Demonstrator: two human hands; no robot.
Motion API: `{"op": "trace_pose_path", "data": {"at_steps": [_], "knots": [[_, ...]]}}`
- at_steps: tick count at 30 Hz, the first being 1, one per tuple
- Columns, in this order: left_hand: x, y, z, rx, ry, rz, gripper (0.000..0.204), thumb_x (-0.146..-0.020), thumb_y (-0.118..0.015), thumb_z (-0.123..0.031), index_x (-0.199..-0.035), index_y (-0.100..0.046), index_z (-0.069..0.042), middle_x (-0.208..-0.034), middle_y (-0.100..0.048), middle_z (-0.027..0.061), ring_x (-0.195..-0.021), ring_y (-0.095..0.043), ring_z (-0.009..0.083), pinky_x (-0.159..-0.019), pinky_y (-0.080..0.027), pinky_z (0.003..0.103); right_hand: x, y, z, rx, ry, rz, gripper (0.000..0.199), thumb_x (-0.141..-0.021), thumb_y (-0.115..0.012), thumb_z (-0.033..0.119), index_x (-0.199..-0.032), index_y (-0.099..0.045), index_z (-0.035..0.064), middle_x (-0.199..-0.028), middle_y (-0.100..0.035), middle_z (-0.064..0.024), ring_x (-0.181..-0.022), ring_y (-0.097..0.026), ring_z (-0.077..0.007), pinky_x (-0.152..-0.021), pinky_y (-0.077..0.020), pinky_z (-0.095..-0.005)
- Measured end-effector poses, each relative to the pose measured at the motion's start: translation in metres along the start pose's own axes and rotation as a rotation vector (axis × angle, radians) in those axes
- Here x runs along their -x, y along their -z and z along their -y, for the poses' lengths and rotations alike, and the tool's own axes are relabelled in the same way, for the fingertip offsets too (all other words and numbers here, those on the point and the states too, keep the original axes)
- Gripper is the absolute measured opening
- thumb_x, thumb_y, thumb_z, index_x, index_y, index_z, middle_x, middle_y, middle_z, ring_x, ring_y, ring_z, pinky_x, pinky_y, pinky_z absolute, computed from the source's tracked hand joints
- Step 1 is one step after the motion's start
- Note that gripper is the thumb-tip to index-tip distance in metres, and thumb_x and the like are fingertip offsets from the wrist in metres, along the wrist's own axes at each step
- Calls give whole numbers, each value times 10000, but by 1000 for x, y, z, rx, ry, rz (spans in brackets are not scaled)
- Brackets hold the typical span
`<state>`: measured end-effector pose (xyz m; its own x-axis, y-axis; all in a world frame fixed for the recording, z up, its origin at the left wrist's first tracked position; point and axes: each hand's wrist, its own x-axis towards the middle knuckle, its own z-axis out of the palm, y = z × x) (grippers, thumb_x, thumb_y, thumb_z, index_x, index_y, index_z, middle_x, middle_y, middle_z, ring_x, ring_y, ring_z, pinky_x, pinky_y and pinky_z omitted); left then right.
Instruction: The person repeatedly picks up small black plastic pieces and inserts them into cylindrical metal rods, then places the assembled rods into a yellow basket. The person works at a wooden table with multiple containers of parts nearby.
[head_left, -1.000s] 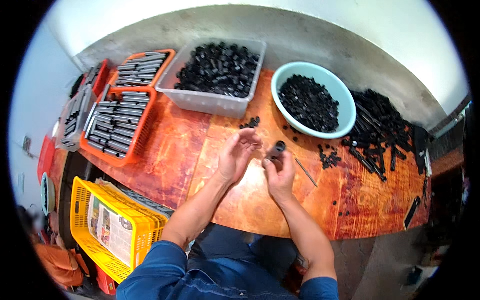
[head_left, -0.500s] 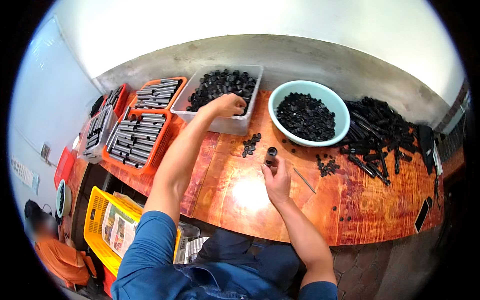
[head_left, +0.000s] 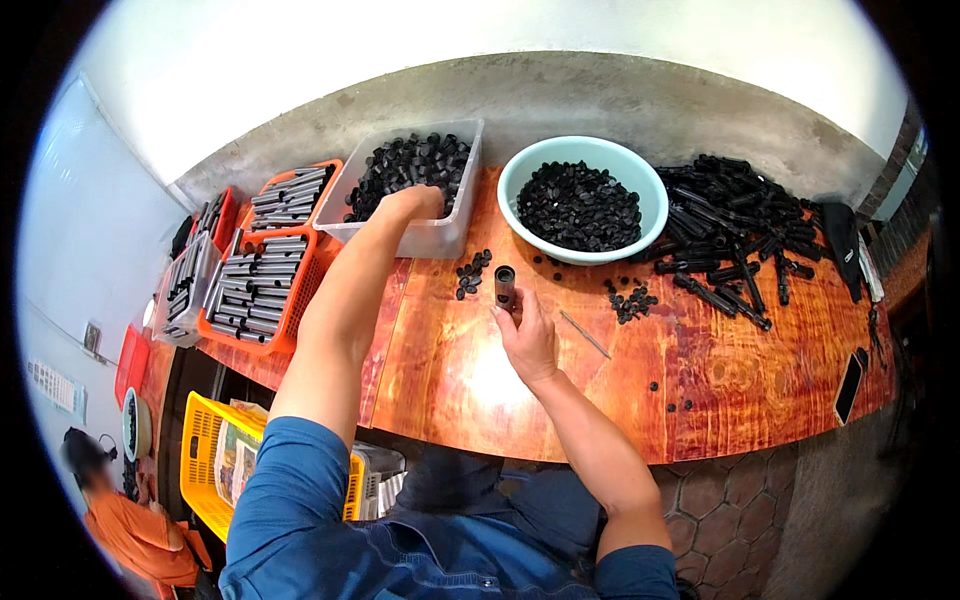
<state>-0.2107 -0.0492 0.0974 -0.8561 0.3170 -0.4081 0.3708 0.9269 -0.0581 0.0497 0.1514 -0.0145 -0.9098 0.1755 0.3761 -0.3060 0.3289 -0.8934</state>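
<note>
My right hand (head_left: 527, 335) holds a short black tube (head_left: 505, 286) upright over the wooden table (head_left: 700, 400). My left hand (head_left: 413, 203) reaches into the clear plastic bin (head_left: 440, 237) of small black caps; its fingers are buried among them, so what it grips is hidden. A few loose black caps (head_left: 470, 273) lie on the table just left of the tube. A thin metal rod (head_left: 585, 334) lies to the right of my right hand.
A light blue bowl (head_left: 583, 196) full of black caps stands behind the tube. A heap of black tubes (head_left: 735, 225) fills the right. Orange trays (head_left: 262, 285) of finished tubes sit left. A yellow crate (head_left: 215, 465) and a person in orange (head_left: 135, 530) are lower left. A phone (head_left: 850, 385) lies right.
A second ago both hands were together at the tube. My left arm then stretched out to the clear bin and now stays in it; my right hand keeps the tube upright.
</note>
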Motion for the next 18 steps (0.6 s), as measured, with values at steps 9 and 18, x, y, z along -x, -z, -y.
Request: {"op": "trace_pose_path", "data": {"at_steps": [9,18], "knots": [[-4,-11,17,52,68,-20,382,-816,-715,-252,-1163,-741,-94,-1184,-713,202,-1115,-688,352,-902,-538,458,1,0,4,-12,6,7,340,-922,-694,206,-1191,-565,42,-1009,-713,-161,-921,-710,-324,-779,-544,-419],[6,-6,8,63,-4,-232,323,-809,-652,-197,-1091,-757,-81,-1058,-735,201,-1000,-707,371,-851,-558,449,-1,-2,-2,-28,-41,32,369,-941,-675,261,-1219,-557,49,-1016,-708,-166,-920,-704,-345,-770,-542,-439]]}}
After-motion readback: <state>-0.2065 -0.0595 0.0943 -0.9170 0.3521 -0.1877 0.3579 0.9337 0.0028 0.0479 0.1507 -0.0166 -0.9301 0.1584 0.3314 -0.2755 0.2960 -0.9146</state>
